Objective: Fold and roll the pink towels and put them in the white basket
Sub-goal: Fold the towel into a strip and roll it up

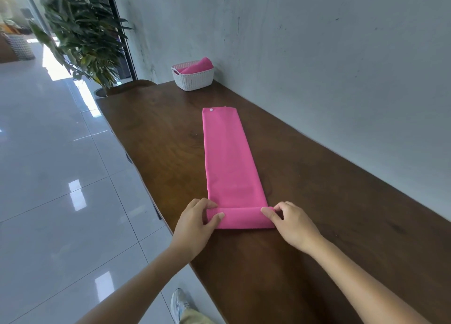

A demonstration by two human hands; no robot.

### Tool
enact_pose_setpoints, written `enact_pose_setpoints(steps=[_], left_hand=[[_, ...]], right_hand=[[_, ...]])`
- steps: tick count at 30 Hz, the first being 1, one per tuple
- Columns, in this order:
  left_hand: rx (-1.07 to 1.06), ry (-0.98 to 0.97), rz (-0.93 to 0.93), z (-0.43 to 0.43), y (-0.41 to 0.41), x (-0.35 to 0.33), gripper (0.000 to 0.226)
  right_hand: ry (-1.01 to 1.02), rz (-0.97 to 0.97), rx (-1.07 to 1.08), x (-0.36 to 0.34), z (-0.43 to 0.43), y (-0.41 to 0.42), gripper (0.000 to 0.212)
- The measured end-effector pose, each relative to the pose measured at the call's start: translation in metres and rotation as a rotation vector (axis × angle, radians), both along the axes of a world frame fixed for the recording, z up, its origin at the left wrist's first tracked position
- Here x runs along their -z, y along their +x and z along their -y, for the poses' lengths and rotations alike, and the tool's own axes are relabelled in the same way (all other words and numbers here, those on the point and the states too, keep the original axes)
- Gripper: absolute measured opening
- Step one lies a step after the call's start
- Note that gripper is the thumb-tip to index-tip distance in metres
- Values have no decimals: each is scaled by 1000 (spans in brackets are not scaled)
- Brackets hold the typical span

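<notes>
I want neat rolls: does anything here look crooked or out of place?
Nothing much. The towel strip lies flat and its roll between left hand and right hand looks even. Only the rolled towel in the white basket slants, one end above the rim.

pink towel (227, 157) flat, near end rolled; white basket (192, 78) holds rolls.
</notes>
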State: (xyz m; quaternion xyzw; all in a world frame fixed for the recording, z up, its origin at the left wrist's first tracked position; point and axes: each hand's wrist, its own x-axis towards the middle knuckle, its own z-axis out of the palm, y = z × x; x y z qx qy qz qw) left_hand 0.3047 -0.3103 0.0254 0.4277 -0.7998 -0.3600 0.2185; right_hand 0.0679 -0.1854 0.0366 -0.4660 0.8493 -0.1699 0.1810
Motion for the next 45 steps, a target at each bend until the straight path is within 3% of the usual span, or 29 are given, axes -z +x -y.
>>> enact_pose_setpoints(steps=[5, 9, 14, 18, 28, 34, 39, 41, 45], left_hand=[[90, -218, 42, -4, 5, 11, 45], [105, -240, 100, 3, 5, 13, 55], [80, -111, 132, 14, -1, 5, 47], [78, -19, 170, 26, -1, 0, 41], [-66, 277, 60, 29, 3, -13, 33], [-181, 56, -10, 15, -1, -8, 25], [-51, -174, -48, 16, 3, -6, 16], [33, -260, 1, 17, 6, -4, 25], [107, -248, 122, 21, 9, 3, 56]], right_hand=[[2, 34, 88, -1, 12, 0, 51], [-9, 18, 128, -6, 24, 1, 47], [-193, -46, 61, -7, 25, 5, 32], [-197, -43, -45, -8, 14, 6, 31], [-183, 234, -77, 3, -1, 10, 49], [-94, 297, -32, -1, 12, 8, 50], [-56, 326, 26, -1, 28, -3, 52], [-68, 303, 68, 1, 33, -5, 50], [-63, 225, 130, -2, 43, -2, 53]])
